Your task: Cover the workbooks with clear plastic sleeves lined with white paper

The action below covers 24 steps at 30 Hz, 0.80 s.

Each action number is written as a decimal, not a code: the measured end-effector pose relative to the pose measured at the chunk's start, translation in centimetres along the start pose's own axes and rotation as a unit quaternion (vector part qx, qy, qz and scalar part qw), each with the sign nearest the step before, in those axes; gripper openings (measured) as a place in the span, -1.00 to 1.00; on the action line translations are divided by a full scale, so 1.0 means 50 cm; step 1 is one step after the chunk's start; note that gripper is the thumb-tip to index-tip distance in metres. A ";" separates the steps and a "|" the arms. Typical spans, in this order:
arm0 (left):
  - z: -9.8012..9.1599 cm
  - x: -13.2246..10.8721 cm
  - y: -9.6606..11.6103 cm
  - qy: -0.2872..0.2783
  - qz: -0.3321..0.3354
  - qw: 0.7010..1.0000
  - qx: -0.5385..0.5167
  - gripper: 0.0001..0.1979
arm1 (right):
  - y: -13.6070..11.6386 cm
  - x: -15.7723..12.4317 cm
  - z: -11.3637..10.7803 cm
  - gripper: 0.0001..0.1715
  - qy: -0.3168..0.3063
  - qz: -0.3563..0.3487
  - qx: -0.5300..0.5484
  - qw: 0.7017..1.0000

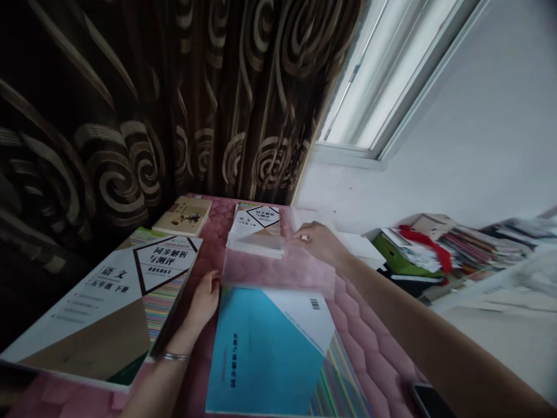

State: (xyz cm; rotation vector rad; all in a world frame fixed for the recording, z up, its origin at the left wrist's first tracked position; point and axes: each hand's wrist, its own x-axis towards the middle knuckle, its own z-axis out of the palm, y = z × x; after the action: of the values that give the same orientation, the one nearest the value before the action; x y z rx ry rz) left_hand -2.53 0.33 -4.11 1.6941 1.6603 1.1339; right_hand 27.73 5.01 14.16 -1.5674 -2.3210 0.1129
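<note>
Translucent pink plastic sheet [278,271], motion-blurred, spans the surface's middle, held up off the blue-covered workbook [261,354], which lies barcode side up at the near edge. Right hand [317,241] is at the sheet's far right corner, fingers bunched; grip versus mere contact cannot be told. Left hand [203,302] is open, flat and relaxed, between the blue workbook and a larger printed workbook [102,307] overhanging the left edge. Stacked workbooks [255,229] sit at the far edge beside a small picture-covered book [183,216]. Glossy covers contrast with the soft quilted pink pad of the surface [383,348]. Dark phone [430,400] lies near the right corner.
</note>
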 end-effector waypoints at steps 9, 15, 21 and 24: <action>0.022 -0.020 0.013 0.020 0.071 0.992 0.101 -0.93 | 0.031 0.184 0.127 -0.70 -0.023 0.179 -0.108 0.978; 0.022 -0.023 0.015 -0.003 0.067 0.993 0.102 -0.87 | 0.052 0.179 0.207 -0.62 -0.037 0.194 -0.085 0.977; 0.024 -0.019 0.004 -0.021 0.071 0.989 0.129 -0.82 | 0.061 0.127 0.222 -0.54 -0.026 0.139 -0.032 0.989; 0.024 -0.016 0.004 -0.020 0.073 0.988 0.138 -0.82 | 0.054 0.054 0.207 -0.64 -0.031 0.085 0.017 0.996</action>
State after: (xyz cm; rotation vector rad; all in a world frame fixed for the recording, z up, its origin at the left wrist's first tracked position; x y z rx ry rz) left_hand -1.37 -0.25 -4.74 2.0250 1.7574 0.9624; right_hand 25.91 9.79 4.39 -1.7657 -2.2161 0.2443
